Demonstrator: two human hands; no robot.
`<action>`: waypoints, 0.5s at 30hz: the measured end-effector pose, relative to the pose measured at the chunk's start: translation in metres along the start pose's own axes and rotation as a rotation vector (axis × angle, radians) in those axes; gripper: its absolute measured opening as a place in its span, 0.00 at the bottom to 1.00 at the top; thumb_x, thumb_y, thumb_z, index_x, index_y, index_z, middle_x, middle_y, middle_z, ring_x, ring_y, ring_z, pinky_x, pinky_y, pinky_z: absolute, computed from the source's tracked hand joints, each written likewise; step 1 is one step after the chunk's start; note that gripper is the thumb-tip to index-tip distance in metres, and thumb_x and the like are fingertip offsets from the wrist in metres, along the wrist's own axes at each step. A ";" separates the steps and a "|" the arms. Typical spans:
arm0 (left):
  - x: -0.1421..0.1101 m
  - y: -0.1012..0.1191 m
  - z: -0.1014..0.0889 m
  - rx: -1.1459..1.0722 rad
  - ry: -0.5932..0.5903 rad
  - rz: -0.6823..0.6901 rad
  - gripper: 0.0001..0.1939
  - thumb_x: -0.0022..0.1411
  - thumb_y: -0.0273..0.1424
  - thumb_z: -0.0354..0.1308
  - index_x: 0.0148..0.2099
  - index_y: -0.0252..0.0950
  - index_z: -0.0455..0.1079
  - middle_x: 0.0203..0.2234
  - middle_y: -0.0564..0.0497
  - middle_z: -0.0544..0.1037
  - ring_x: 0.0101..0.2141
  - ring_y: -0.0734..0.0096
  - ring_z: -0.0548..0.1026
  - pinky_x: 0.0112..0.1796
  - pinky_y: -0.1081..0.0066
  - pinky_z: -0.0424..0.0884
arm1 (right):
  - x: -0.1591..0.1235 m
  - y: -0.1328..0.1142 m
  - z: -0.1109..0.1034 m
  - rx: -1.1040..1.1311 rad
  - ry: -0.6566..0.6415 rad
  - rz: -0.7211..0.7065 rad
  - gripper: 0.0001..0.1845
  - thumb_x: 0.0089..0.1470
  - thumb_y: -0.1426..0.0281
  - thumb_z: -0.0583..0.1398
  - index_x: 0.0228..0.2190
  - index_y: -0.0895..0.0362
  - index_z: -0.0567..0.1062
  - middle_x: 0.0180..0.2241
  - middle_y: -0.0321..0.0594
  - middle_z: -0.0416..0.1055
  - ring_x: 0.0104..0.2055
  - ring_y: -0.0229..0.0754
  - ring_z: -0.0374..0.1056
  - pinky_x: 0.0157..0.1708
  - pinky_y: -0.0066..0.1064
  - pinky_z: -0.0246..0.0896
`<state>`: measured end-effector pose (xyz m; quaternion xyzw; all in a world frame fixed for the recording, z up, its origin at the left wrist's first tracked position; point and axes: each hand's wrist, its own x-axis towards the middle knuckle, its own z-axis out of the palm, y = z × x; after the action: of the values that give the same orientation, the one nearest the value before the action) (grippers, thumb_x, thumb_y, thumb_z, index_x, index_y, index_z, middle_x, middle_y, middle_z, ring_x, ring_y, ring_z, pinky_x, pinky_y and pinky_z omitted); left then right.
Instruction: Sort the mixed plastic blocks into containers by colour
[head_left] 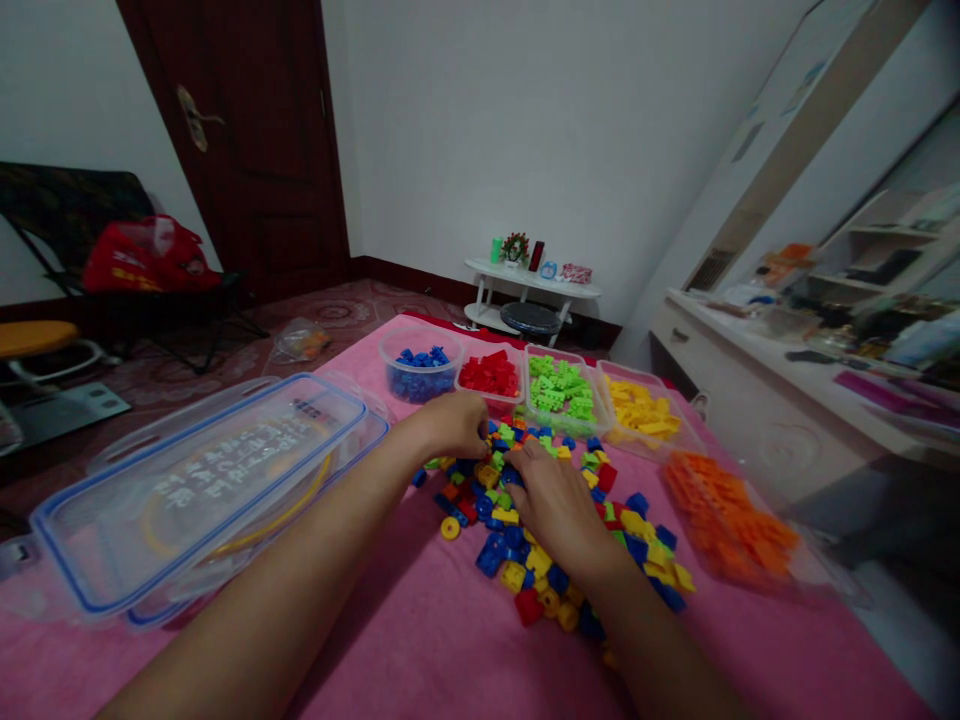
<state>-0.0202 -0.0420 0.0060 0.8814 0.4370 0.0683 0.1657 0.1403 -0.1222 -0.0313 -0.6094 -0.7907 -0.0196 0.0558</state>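
Observation:
A loose heap of mixed toy building bricks (536, 560) in blue, yellow, red and green lies on the pink cloth (427, 620). My left hand (459, 422) is at the heap's far left side, fingers curled down; whatever they may hold is hidden. Over the middle of the heap rests my right hand (553, 490), thumb and fingers apart, touching the bricks near a blue piece. Behind the heap stand a round tub of blue bricks (420, 375), and boxes of red bricks (491, 375), green bricks (561, 388) and yellow bricks (641, 408). Orange bricks (731, 520) fill a box at right.
Clear plastic lids with blue seals (225, 480) lie stacked at the left of the cloth. A white side table (529, 275) stands by the wall, and a white cabinet (757, 400) is at the right. A red bag (150, 258) sits on a chair.

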 end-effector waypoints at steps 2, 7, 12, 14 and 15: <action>0.003 -0.003 0.000 -0.092 0.018 0.024 0.13 0.45 0.28 0.56 0.34 0.33 0.79 0.22 0.49 0.77 0.23 0.69 0.71 0.24 0.75 0.62 | 0.001 -0.001 0.004 -0.032 -0.006 0.024 0.10 0.55 0.70 0.56 0.39 0.55 0.73 0.42 0.43 0.68 0.36 0.43 0.69 0.32 0.32 0.55; 0.010 -0.005 0.005 -0.471 -0.010 -0.031 0.14 0.46 0.29 0.56 0.36 0.33 0.77 0.21 0.53 0.74 0.22 0.75 0.69 0.21 0.78 0.61 | 0.002 0.000 0.004 -0.057 -0.021 0.041 0.09 0.54 0.71 0.55 0.36 0.57 0.74 0.41 0.44 0.68 0.36 0.43 0.70 0.31 0.32 0.56; 0.014 -0.002 0.007 -1.049 -0.003 -0.139 0.12 0.48 0.28 0.58 0.37 0.32 0.74 0.24 0.53 0.74 0.23 0.78 0.70 0.21 0.80 0.63 | 0.001 0.002 0.001 -0.056 -0.036 0.039 0.10 0.52 0.72 0.55 0.35 0.57 0.74 0.40 0.44 0.70 0.37 0.45 0.70 0.31 0.32 0.56; 0.016 0.000 0.008 -1.301 -0.013 -0.209 0.12 0.48 0.25 0.57 0.38 0.31 0.73 0.25 0.52 0.74 0.22 0.79 0.70 0.20 0.81 0.63 | 0.000 0.002 0.001 -0.067 -0.039 0.020 0.10 0.52 0.73 0.55 0.35 0.57 0.74 0.40 0.45 0.70 0.37 0.45 0.70 0.31 0.32 0.56; 0.017 0.001 0.008 -1.422 -0.026 -0.244 0.12 0.49 0.24 0.56 0.39 0.31 0.72 0.26 0.52 0.74 0.22 0.79 0.70 0.19 0.82 0.63 | -0.001 0.002 0.001 -0.066 -0.038 0.016 0.10 0.51 0.73 0.55 0.35 0.57 0.74 0.40 0.45 0.70 0.36 0.45 0.70 0.31 0.32 0.55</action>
<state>-0.0072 -0.0310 -0.0017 0.5058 0.3801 0.3070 0.7109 0.1424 -0.1223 -0.0319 -0.6174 -0.7856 -0.0336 0.0211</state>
